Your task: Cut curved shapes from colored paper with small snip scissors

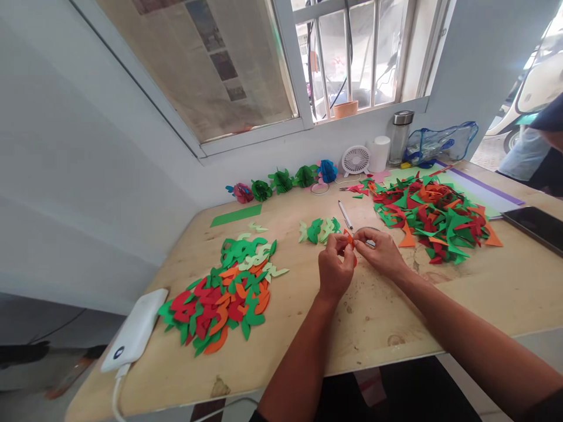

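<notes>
Near the middle of the wooden table [308,310], my left hand [336,264] pinches a small orange paper piece [348,237]. My right hand [378,251] is closed at the right edge of that same piece, fingertips close to those of my left hand. Just left of my hands lie green and pale green cut shapes [314,231]. A white pen [345,214] rests beyond my fingers. To the left spreads a pile of red, green and orange cut shapes [224,293]. A heap of red, green and orange scraps [440,217] sits to the right.
Folded paper figures [280,181] line the wall, beside a small white fan [356,160], a white cylinder [379,153] and a glass bottle [399,138]. A phone [534,228] lies at the right, a white power bank [135,329] at the left. A person is partly visible at far right.
</notes>
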{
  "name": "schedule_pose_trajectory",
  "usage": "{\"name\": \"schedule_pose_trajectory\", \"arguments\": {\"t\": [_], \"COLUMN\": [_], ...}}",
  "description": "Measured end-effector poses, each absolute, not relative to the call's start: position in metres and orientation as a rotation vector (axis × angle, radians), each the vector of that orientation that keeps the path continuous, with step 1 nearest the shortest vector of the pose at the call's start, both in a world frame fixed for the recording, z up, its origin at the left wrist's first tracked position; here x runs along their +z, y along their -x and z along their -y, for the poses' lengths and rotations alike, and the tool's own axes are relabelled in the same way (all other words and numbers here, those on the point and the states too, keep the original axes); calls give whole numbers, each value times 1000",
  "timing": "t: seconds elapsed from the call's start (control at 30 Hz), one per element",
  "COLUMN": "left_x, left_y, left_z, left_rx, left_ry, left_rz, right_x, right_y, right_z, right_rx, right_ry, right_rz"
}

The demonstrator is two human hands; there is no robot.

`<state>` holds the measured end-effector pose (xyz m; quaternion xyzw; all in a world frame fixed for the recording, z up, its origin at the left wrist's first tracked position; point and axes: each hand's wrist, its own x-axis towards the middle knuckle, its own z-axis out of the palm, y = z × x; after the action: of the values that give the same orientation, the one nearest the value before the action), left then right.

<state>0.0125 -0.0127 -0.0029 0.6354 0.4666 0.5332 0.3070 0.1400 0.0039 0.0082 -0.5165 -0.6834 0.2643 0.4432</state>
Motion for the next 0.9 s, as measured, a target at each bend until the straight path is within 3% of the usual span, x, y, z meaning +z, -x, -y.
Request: {"name": "schedule_pose_trajectory", "arguments": {"t": [0.33,0.9], "left_x": [-7,1], "left_y": [-11,-5], "left_z": [10,0], "left_rx": [1349,1274], "left_ry": [-1701,-1005], "left_rz": [-1282,-1086], "right_x": [6,6], "right_y": [-142,-142], "right_z": [-5,-7], "right_rx": [653,803], "right_ry": [1318,1259], "right_rz": [1683,1677]}}
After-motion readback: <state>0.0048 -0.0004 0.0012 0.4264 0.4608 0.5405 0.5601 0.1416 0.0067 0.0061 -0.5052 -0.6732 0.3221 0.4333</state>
